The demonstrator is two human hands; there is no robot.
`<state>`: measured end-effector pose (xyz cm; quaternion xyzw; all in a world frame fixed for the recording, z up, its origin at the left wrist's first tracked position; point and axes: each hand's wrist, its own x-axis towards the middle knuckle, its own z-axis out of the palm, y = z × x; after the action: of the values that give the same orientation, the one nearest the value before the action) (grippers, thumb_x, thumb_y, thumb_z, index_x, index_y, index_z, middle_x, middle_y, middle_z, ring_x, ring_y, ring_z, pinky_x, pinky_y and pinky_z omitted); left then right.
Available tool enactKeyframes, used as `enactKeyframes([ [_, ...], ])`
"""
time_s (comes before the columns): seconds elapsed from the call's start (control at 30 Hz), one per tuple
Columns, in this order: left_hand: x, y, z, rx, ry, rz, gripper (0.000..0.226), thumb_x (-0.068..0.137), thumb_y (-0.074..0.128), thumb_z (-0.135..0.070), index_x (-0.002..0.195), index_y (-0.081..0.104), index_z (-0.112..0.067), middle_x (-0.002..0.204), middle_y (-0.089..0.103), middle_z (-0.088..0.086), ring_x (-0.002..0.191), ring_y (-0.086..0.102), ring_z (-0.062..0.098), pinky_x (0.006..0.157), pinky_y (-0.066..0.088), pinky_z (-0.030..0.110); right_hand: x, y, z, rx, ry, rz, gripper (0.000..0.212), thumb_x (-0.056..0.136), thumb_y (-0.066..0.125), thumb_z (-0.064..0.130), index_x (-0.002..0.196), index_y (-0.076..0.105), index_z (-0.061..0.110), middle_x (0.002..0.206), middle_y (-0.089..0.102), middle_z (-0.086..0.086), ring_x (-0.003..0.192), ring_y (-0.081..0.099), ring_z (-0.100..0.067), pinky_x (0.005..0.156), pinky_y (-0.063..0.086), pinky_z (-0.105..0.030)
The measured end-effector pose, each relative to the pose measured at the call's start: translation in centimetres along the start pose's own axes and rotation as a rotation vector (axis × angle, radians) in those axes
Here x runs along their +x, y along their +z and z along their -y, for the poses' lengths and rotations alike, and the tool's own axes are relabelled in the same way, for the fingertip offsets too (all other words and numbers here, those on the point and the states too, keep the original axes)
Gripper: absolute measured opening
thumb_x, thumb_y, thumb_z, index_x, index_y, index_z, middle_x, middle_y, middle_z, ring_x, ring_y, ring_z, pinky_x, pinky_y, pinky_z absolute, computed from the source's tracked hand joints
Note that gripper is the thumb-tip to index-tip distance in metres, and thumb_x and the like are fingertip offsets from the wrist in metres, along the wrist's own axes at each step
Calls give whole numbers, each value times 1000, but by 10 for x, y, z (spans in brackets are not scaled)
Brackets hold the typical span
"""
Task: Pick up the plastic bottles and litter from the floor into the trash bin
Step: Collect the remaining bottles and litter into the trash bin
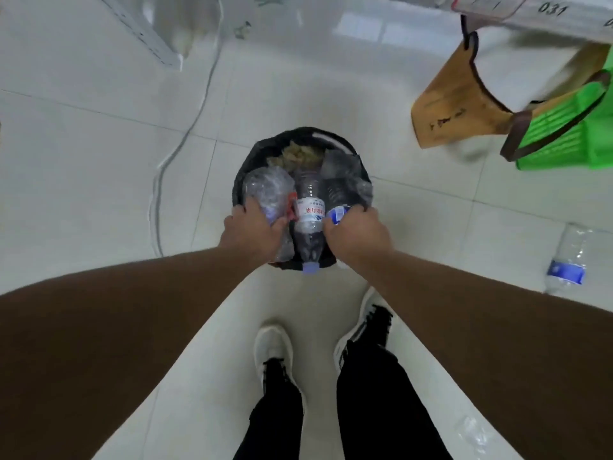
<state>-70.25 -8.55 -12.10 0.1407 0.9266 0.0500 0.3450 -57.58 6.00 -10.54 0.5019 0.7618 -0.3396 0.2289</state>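
Note:
A round trash bin lined with a black bag stands on the floor in front of my feet, filled with clear plastic bottles and brownish litter. My left hand presses on a crumpled clear bottle at the bin's left side. Gripping a blue-labelled bottle at the bin's right side is my right hand. Between the two hands lies a bottle with a red and white label, cap toward me. Another clear bottle with a blue label lies on the floor at the right.
A wooden stool and a green basket stand at the upper right. A white cable runs across the tiles at the left. A clear plastic scrap lies on the floor at the lower right. My shoes are just below the bin.

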Motion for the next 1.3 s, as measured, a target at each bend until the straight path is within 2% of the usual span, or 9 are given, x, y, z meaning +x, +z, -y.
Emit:
enactKeyframes([
  [0.1, 3, -6, -21, 192, 13, -54, 93, 96, 58, -69, 161, 27, -10, 150, 44, 22, 134, 43, 42, 103, 43, 53, 3, -13, 3, -26, -16, 31, 72, 105, 45, 65, 140, 52, 2, 139, 51, -20, 120, 61, -39, 98, 47, -42],
  [0.23, -15, -37, -34, 204, -32, -83, 93, 89, 59, -72, 161, 30, -22, 148, 45, 16, 131, 44, 40, 98, 44, 54, -22, -46, -4, 67, -48, -46, 54, 103, 41, 62, 123, 57, 14, 119, 54, -11, 105, 59, -38, 83, 50, -45],
  [0.33, -48, -67, -43, 191, 144, -174, 88, 84, 69, -62, 157, 42, -22, 144, 49, 14, 125, 49, 41, 91, 50, 56, -46, -80, -22, 201, -2, -163, 44, 100, 48, 56, 117, 65, 20, 114, 56, -7, 103, 61, -33, 88, 54, -46],
  [0.6, -58, -109, -119, 177, 626, 74, 90, 86, 76, -53, 163, 35, -27, 152, 49, 8, 137, 44, 35, 110, 43, 52, -94, -138, -124, 198, 278, -19, 78, 80, 54, 76, 147, 55, 38, 148, 49, -2, 133, 53, -31, 106, 48, -54],
  [0.77, -74, -113, -170, 366, 887, 211, 95, 86, 75, -58, 166, 33, -27, 162, 42, 5, 149, 34, 35, 119, 32, 49, -154, -145, -178, 354, 455, -60, 91, 71, 61, 81, 153, 48, 43, 157, 45, -1, 140, 51, -33, 113, 45, -53],
  [0.87, -113, -115, -204, 506, 1014, 307, 99, 83, 70, -62, 167, 27, -32, 165, 36, 2, 150, 34, 32, 121, 35, 51, -208, -137, -198, 513, 624, -133, 95, 69, 61, 83, 154, 45, 45, 158, 42, 1, 140, 50, -31, 111, 47, -52],
  [1.0, -168, -93, -242, 682, 1183, 356, 101, 75, 54, -71, 165, 23, -39, 165, 33, -4, 144, 36, 30, 112, 43, 51, -283, -113, -230, 729, 825, -233, 100, 66, 61, 83, 156, 44, 40, 156, 43, 0, 139, 52, -32, 110, 48, -51],
  [1.13, -230, -39, -276, 742, 1305, 354, 97, 77, 61, -72, 162, 23, -45, 163, 32, -4, 144, 37, 30, 106, 46, 54, -349, -76, -272, 863, 934, -270, 102, 67, 63, 83, 157, 42, 40, 156, 42, -1, 138, 52, -33, 108, 50, -52],
  [1.3, -312, 41, -290, 888, 1465, 401, 98, 81, 74, -61, 165, 26, -41, 161, 33, -1, 143, 36, 33, 109, 45, 53, -424, -8, -311, 1063, 1068, -280, 103, 69, 66, 81, 159, 38, 40, 159, 39, -1, 139, 51, -33, 107, 51, -52],
])
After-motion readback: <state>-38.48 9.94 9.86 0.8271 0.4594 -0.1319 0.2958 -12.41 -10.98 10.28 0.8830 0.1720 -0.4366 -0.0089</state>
